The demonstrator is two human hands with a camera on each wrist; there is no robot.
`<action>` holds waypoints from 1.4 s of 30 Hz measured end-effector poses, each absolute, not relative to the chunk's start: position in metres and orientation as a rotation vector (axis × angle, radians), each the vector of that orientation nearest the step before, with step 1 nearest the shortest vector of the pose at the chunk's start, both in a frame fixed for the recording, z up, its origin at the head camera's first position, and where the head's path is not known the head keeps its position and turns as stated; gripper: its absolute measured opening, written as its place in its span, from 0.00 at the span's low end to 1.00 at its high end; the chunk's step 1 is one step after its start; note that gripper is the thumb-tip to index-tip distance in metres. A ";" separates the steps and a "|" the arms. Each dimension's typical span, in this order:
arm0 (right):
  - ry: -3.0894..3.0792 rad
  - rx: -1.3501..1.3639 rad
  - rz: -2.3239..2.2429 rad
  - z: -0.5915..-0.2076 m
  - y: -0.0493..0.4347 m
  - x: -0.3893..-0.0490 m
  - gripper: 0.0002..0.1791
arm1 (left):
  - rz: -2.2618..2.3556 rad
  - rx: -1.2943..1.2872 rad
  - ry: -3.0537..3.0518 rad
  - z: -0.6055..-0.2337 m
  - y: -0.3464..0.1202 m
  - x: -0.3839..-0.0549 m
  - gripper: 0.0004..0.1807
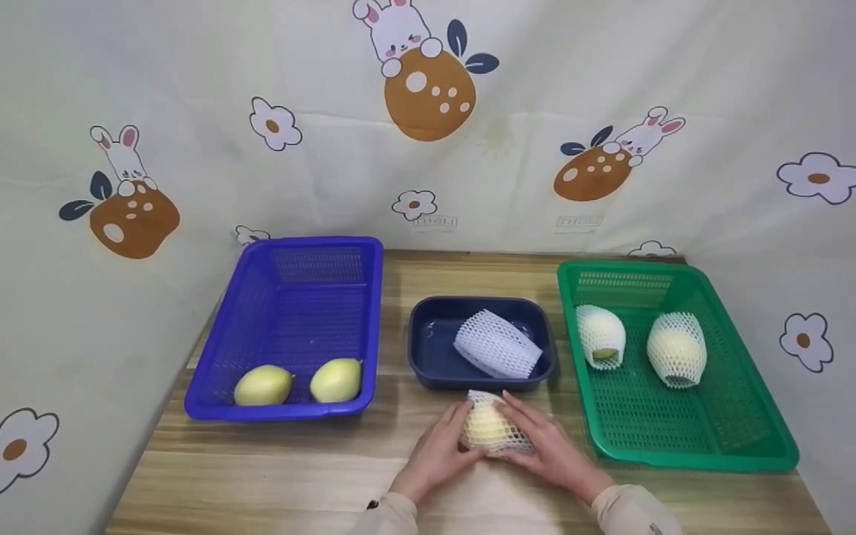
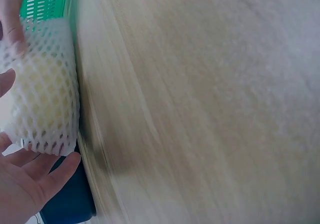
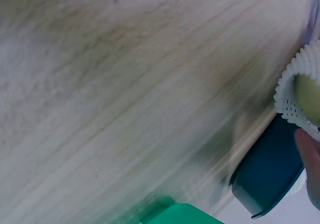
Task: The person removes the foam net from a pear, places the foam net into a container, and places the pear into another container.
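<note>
Between both hands, just in front of the navy tray, is a yellow-green pear [image 1: 489,427] inside a white foam net sleeve [image 2: 52,126]. The left hand [image 1: 439,449] grips its left side, thumb at the near edge. From the other side the right hand [image 1: 553,449] holds it, fingertips on the net. In the right wrist view, bare pear skin [image 3: 309,97] shows through the open end of the sleeve, with a right-hand finger [image 3: 310,164] close below. The left wrist view has the net stretched round the pear, left fingers [image 2: 57,176] at its lower end.
An empty-looking foam net sleeve [image 1: 498,345] lies in the navy tray [image 1: 428,349]. At left, a blue basket [image 1: 209,379] contains two bare pears [image 1: 263,385]. Two netted pears [image 1: 677,349] lie in the green basket [image 1: 762,446] at right. A printed cloth [image 1: 324,186] hangs behind.
</note>
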State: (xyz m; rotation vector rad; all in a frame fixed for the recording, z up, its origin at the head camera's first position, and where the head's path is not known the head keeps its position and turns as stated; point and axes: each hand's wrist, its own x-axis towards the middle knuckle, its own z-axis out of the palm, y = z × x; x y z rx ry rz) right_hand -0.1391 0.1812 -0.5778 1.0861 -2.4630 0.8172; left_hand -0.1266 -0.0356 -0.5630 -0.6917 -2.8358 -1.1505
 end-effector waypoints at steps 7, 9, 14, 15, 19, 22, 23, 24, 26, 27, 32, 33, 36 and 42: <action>-2.467 1.060 0.825 -0.580 0.184 -0.137 0.35 | -1.180 -0.656 -2.861 -0.563 -0.036 -0.126 0.37; -2.421 1.056 0.821 -0.580 0.185 -0.137 0.33 | -1.188 -0.650 -2.851 -0.564 -0.037 -0.126 0.35; -2.419 1.057 0.832 -0.579 0.188 -0.136 0.33 | -1.199 -0.670 -2.815 -0.564 -0.036 -0.126 0.34; -2.430 1.062 0.825 -0.579 0.188 -0.136 0.34 | -1.196 -0.673 -2.813 -0.564 -0.036 -0.126 0.34; -2.517 1.049 0.819 -0.579 0.185 -0.137 0.39 | -1.182 -0.671 -2.827 -0.563 -0.035 -0.125 0.34; -2.554 1.015 0.823 -0.578 0.180 -0.137 0.40 | -1.181 -0.674 -2.837 -0.561 -0.034 -0.125 0.33; -2.562 1.008 0.822 -0.578 0.179 -0.137 0.40 | -1.184 -0.674 -2.836 -0.561 -0.033 -0.125 0.33; -2.568 1.005 0.826 -0.578 0.178 -0.137 0.40 | -1.189 -0.674 -2.833 -0.561 -0.033 -0.125 0.31; -2.570 1.013 0.827 -0.578 0.177 -0.137 0.39 | -1.213 -0.665 -2.824 -0.561 -0.033 -0.126 0.28; -2.571 1.021 0.826 -0.577 0.177 -0.137 0.39 | -1.232 -0.650 -2.822 -0.561 -0.033 -0.127 0.26; -2.498 1.085 0.837 -0.575 0.179 -0.138 0.36 | -1.313 -0.570 -2.743 -0.562 -0.033 -0.133 0.18; -2.481 1.094 0.840 -0.575 0.179 -0.139 0.36 | -1.321 -0.558 -2.724 -0.563 -0.034 -0.134 0.17; -2.456 1.117 0.852 -0.575 0.182 -0.139 0.34 | -1.333 -0.539 -2.691 -0.565 -0.036 -0.140 0.13; -2.557 1.097 0.844 -0.575 0.184 -0.138 0.38 | -1.466 -0.585 -2.778 -0.564 -0.043 -0.146 0.17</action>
